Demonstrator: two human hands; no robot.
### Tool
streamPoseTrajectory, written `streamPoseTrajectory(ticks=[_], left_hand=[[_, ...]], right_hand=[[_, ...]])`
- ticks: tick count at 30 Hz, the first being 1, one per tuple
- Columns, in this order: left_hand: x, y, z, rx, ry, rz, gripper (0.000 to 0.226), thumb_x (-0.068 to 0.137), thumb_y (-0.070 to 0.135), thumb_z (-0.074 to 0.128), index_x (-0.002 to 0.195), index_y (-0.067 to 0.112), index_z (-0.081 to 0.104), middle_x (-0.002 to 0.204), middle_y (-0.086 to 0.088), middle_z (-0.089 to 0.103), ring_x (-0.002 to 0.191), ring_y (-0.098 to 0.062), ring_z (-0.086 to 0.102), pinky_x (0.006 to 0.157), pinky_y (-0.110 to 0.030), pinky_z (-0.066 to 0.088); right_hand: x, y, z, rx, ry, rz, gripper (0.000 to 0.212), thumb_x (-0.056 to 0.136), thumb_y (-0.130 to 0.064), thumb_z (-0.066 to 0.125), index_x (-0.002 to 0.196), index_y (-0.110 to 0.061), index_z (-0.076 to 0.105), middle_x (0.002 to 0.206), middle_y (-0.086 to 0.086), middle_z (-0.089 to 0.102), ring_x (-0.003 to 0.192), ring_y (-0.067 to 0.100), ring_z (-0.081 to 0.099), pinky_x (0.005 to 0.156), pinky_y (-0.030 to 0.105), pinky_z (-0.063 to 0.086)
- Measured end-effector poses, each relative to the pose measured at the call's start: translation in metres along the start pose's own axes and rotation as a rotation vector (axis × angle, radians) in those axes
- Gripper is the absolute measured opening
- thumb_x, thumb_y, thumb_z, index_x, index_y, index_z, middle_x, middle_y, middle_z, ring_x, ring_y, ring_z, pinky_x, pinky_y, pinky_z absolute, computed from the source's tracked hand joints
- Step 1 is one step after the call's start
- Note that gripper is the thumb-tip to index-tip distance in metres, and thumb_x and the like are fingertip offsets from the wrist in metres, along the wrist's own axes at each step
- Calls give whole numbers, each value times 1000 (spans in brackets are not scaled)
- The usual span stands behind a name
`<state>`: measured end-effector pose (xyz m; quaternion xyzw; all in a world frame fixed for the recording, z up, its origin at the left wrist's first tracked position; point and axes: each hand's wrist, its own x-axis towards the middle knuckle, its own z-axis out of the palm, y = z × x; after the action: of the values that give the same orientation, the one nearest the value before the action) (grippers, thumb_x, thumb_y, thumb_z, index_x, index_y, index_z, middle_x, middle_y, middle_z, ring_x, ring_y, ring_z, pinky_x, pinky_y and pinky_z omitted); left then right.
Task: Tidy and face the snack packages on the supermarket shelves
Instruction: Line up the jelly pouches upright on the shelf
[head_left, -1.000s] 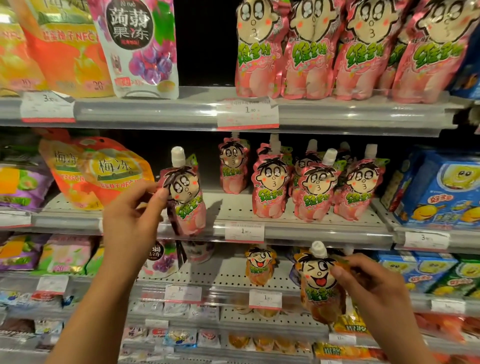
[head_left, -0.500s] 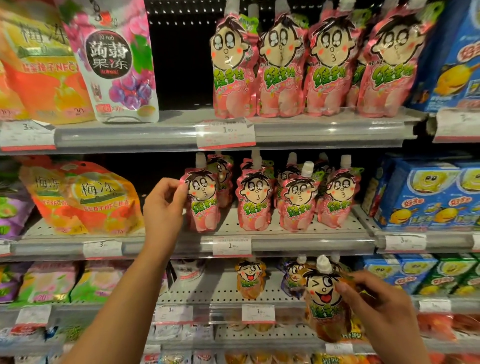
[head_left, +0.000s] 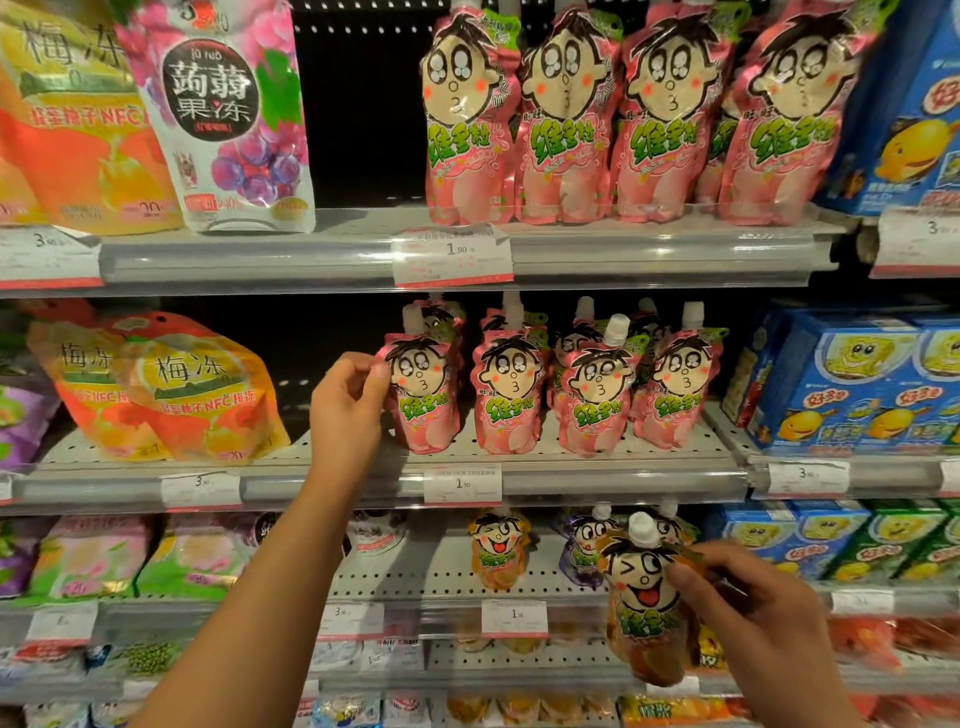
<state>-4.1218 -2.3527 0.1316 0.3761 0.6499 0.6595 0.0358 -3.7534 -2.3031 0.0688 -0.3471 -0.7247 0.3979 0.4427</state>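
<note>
Left hand (head_left: 347, 410) is raised to the middle shelf (head_left: 597, 480), thumb and fingers pinching the upper left edge of a pink pouch (head_left: 422, 392) that stands upright at the left end of its row, three similar pink pouches lined up just to its right. Right hand (head_left: 748, 608), lower and to the right, grasps an orange pouch (head_left: 641, 613) by its right edge, upright with cap on top, held in front of the lower shelf (head_left: 415, 616).
</note>
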Motion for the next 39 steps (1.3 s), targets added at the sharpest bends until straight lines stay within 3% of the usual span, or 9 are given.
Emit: streamPoseTrajectory(ticks=[7,12,17,22,27,31,34,37,39], left_hand=[[1,5,1,-78,-65,-73,11,104,21,55,107,15,64,84,5,73,77,-3,69,65,-19,54],[-3,6,-5,-109,-24,-102,22,101,22,61,121,16,62,101,4,72,93,-9,71,68,-21,56],[-49,8,-15,34,133,49,15,96,14,63,110,20,65,107,5,68,100,-11,65,86,-38,57],[-118,7,-8,48,-187,4,17,95,14,66,97,30,69,92,6,71,84,-14,67,74,-34,56],[-165,-7,8,-9,-544,-152,29,90,29,76,111,47,68,106,10,72,92,-14,67,73,-29,58],[-181,-18,17,-156,-573,-349,46,72,56,76,117,49,68,106,1,71,91,-17,70,84,-48,59],[-182,-22,15,-141,-575,-314,36,75,54,77,100,28,73,88,-4,73,84,-28,68,81,-54,56],[-182,-31,13,-109,-563,-269,14,85,34,80,78,30,69,73,0,70,69,-18,62,64,-33,50],[-184,-40,10,-88,-557,-260,23,86,24,80,70,32,66,65,6,64,64,-7,55,61,-24,40]], right_hand=[[0,-2,6,-4,-11,-8,13,83,-47,76,84,-34,75,86,-1,73,79,15,69,66,40,59],[4,-6,10,-14,-18,-36,19,85,-52,74,83,-33,72,81,-1,70,75,15,66,60,28,55],[6,0,16,-11,-57,-11,5,83,-30,73,79,-34,72,80,-4,71,77,13,68,61,17,51],[6,4,26,-24,-78,-2,5,83,-38,71,81,-34,72,82,-5,70,81,18,67,66,30,54],[6,-6,44,24,-135,0,6,84,-28,74,80,-32,73,82,-6,70,79,14,67,65,25,53],[5,-12,57,4,-200,4,7,82,-33,73,79,-27,73,79,-8,69,76,14,66,64,18,49],[5,-12,64,32,-235,3,9,84,-31,73,83,-22,74,79,-6,68,73,13,64,63,16,47],[7,-9,68,16,-296,26,3,87,-24,75,84,-23,74,79,-7,69,71,11,65,63,17,49],[8,-7,68,-98,-355,-8,8,89,-22,75,86,-29,73,84,-12,70,77,10,67,65,16,50]])
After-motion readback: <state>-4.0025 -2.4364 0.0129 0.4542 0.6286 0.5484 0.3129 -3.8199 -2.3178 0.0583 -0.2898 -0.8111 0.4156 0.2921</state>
